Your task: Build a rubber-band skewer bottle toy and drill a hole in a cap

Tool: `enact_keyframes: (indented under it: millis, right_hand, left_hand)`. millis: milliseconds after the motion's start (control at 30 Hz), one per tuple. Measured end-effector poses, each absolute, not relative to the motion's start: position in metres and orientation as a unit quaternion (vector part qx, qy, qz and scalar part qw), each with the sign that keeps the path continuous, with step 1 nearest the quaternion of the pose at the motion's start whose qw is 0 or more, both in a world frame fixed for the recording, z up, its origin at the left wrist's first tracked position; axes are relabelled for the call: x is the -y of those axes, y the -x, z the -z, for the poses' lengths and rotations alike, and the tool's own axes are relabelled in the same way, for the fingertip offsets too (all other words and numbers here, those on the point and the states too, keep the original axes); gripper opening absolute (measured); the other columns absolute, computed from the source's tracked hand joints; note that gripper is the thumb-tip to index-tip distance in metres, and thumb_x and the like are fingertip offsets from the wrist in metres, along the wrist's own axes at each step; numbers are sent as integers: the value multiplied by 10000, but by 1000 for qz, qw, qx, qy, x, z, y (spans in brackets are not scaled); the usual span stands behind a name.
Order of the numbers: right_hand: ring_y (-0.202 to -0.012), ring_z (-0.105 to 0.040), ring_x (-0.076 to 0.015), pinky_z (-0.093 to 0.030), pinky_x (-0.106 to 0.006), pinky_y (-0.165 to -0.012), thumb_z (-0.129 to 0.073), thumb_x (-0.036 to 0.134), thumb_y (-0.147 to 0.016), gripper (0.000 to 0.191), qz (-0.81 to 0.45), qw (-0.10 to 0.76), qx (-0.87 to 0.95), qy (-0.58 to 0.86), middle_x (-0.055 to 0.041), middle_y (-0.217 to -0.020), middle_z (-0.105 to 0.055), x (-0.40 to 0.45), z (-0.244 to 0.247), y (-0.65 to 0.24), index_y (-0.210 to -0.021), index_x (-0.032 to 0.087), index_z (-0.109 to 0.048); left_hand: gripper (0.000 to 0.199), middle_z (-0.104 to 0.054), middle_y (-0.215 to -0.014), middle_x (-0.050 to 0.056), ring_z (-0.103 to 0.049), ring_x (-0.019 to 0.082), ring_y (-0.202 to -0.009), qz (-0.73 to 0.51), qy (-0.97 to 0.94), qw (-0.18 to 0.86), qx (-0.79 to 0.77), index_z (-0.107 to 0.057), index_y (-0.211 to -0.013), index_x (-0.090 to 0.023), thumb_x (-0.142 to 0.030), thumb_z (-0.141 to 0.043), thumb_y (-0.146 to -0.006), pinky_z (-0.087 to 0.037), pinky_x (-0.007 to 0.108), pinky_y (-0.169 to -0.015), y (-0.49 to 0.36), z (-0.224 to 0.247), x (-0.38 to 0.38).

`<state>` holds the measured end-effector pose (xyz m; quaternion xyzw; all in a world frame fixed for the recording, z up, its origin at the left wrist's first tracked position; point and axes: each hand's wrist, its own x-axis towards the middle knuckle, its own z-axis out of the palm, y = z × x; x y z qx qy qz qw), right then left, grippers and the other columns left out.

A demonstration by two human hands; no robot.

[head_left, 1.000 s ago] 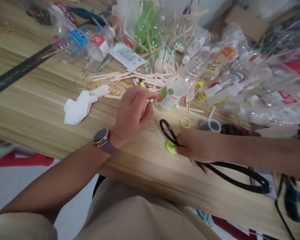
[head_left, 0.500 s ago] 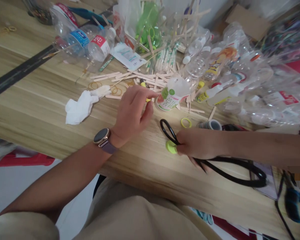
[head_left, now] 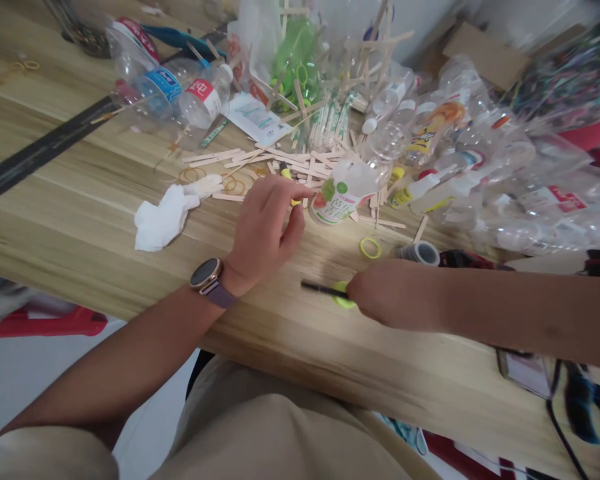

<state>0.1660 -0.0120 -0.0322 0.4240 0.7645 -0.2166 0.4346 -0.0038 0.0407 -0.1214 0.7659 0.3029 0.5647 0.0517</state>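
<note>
My left hand [head_left: 270, 227] hovers or rests over the table left of a cut plastic cup [head_left: 336, 200] with a fruit label. Its index finger points at the cup and nothing shows between finger and thumb. My right hand [head_left: 387, 293] is closed on a black strip [head_left: 320, 287], seen edge-on, whose rest is hidden by the hand and forearm. Just under the strip lies a yellow-green cap [head_left: 344, 303]. Behind the right hand are a yellow-green ring [head_left: 371, 248] and a grey tape roll [head_left: 425, 253].
Wooden sticks [head_left: 300, 163] lie across the back middle. Plastic bottles [head_left: 200, 100] stand at the back left, and more crowd the right side. White tissue [head_left: 161, 219] is on the left. A phone [head_left: 526, 373] and dark-handled pliers [head_left: 583, 403] lie at the lower right.
The black looped object in my right hand has turned, so its loops no longer show and only a straight strip sticks out. My left hand has stayed nearly still.
</note>
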Motion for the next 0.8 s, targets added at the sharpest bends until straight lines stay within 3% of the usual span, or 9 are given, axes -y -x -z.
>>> enact_keyframes:
  millis: [133,333,533,667,800]
  right_hand:
    - [-400,-576,-155,-424,-228,-466,-444,59,-842,328,257,450,-731,-444,-16,-417,-559,3,33,-159,-553,154,-567]
    - [-708,-657,-250,-421,-331,-663,-499,-100,-709,332,195,419,-796,-390,-106,-690,-689,17,38,-175,-546,190,-501]
    - [-773,-675,-266,-429,-336,-682,-479,-85,-747,311,194,426,-794,-388,-131,-782,-712,20,35,-178,-640,184,-593]
    - [-601,-676,-218,-461,-273,-555,-438,72,-855,250,262,450,-734,-437,-97,-651,-696,3,32,-168,-696,150,-615]
    - [-435,-612,-153,-446,-210,-466,-380,88,-869,285,313,478,-685,-452,-8,-466,-603,-4,32,-160,-689,159,-589]
  left_hand:
    - [173,-647,-957,64,-605,239,-916,-563,-764,62,-309,-506,-1021,-302,-166,-466,-922,-494,425,-780,4,121,-40]
    - [176,-644,-966,66,-604,241,-924,-562,-765,61,-308,-506,-1027,-299,-164,-469,-920,-495,430,-795,4,122,-41]
    - [178,-642,-953,72,-601,244,-912,-560,-766,67,-308,-507,-1016,-284,-143,-477,-912,-503,430,-777,4,121,-39]
    - [173,-640,-935,67,-603,231,-890,-565,-766,55,-301,-511,-1010,-275,-138,-476,-911,-514,418,-768,4,122,-40]
    - [153,-642,-947,64,-605,226,-907,-567,-761,48,-311,-514,-1010,-265,-152,-476,-915,-521,421,-775,4,123,-42]
